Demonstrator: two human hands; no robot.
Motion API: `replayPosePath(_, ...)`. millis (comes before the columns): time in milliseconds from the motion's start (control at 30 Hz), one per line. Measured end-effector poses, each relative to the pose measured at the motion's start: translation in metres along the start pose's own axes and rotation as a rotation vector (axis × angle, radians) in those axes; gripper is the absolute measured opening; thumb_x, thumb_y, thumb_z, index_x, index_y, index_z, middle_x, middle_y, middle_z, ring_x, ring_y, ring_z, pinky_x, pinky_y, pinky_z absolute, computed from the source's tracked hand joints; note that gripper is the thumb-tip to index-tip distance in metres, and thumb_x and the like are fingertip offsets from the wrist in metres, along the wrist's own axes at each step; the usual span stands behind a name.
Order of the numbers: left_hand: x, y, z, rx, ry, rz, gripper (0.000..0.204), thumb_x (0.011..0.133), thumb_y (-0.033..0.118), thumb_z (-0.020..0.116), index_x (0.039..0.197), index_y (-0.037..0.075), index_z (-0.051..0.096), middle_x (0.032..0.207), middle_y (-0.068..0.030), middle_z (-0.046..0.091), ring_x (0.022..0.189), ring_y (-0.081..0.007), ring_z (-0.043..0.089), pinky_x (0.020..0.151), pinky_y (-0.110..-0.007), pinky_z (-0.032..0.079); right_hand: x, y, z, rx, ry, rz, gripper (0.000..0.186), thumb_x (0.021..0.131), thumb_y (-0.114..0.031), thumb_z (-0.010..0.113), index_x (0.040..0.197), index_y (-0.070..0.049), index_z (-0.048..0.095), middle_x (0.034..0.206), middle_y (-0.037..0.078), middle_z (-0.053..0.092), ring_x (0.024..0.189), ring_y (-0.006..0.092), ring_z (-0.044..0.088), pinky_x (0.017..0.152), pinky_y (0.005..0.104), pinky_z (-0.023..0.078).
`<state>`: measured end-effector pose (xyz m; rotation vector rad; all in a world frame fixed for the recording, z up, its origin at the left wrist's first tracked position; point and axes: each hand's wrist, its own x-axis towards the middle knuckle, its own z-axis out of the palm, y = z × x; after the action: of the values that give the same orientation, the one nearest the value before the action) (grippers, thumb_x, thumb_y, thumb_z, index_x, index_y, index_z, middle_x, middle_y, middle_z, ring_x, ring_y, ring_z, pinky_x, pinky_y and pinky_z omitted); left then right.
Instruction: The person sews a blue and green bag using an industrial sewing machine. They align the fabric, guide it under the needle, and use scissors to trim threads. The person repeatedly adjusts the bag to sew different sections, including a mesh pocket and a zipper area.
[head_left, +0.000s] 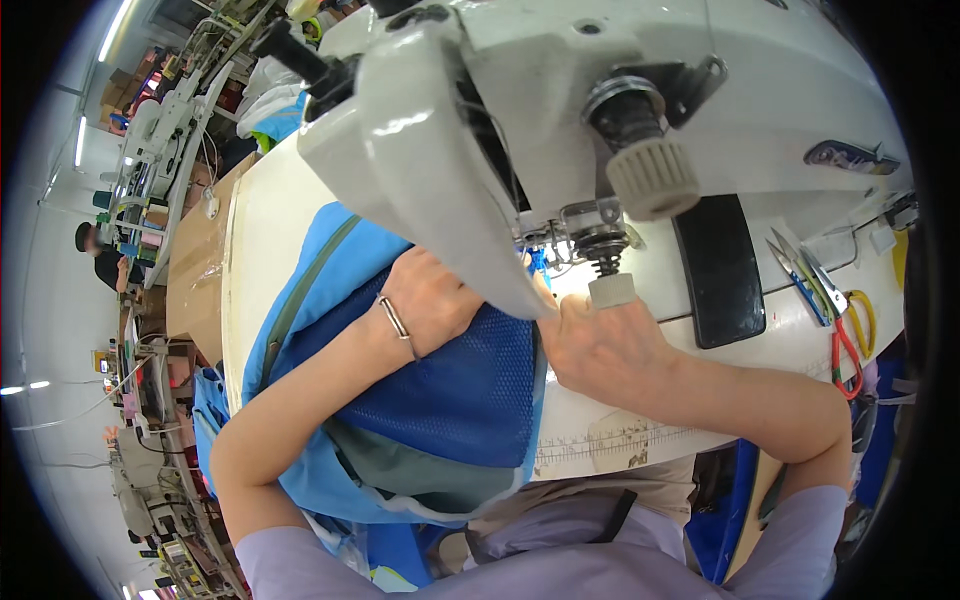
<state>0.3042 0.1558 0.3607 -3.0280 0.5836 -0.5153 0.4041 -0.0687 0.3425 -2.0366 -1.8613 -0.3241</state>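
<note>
A white sewing machine [420, 130] fills the upper middle, its lit needle area partly hidden by the machine head. Beneath it lies a light blue garment [315, 250] with dark blue mesh lining [470, 380] and grey-green panels. On the mesh, left of the needle area, my left hand [432, 300] is closed on the cloth, fingertips hidden by the machine head; a bracelet [396, 325] circles the wrist. Close to the needle on the right, my right hand [605, 345] has its fingers curled at the garment's edge, gripping it; the fingertips are partly covered by the machine.
A black phone [720, 275] lies right of the needle area. Scissors with red and yellow handles [845, 345] rest farther right. A printed ruler [610, 443] runs along the table's near edge. At left stand a cardboard box [195, 285], other machines and a distant person [105, 262].
</note>
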Motion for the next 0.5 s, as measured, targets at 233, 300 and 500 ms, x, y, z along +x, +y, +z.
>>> replayPosePath(233, 0.004, -0.001, -0.007, -0.072, -0.029, 0.006, 0.042, 0.080, 0.007, 0.074, 0.121, 0.017, 0.074, 0.107, -0.0066, 0.066, 0.090, -0.0242, 0.067, 0.069, -0.038, 0.055, -0.004, 0.003, -0.001, -0.035, 0.035, -0.086, 0.010, 0.075, -0.011, 0.067, 0.076, -0.009, 0.058, 0.057, -0.002, 0.051, 0.049, 0.0112, 0.055, 0.042, 0.0283, 0.038)
replayPosePath(300, 0.005, 0.001, -0.006, -0.055, -0.021, 0.013, 0.042, 0.080, 0.007, 0.075, 0.121, 0.017, 0.074, 0.107, -0.0059, 0.066, 0.090, -0.0235, 0.067, 0.069, -0.038, 0.055, -0.008, 0.004, 0.001, -0.045, 0.137, -0.195, 0.010, 0.075, -0.012, 0.067, 0.076, -0.009, 0.058, 0.058, -0.003, 0.048, 0.050, 0.0104, 0.051, 0.043, 0.0281, 0.035)
replayPosePath(500, 0.006, 0.000, -0.002, -0.043, 0.024, 0.026, 0.040, 0.079, 0.006, 0.075, 0.118, 0.015, 0.075, 0.104, -0.0040, 0.069, 0.091, -0.0221, 0.068, 0.066, -0.035, 0.056, -0.011, 0.002, -0.003, -0.096, -0.005, -0.149, 0.014, 0.078, -0.014, 0.069, 0.080, -0.009, 0.055, 0.064, -0.002, 0.045, 0.053, 0.0092, 0.051, 0.039, 0.0273, 0.034)
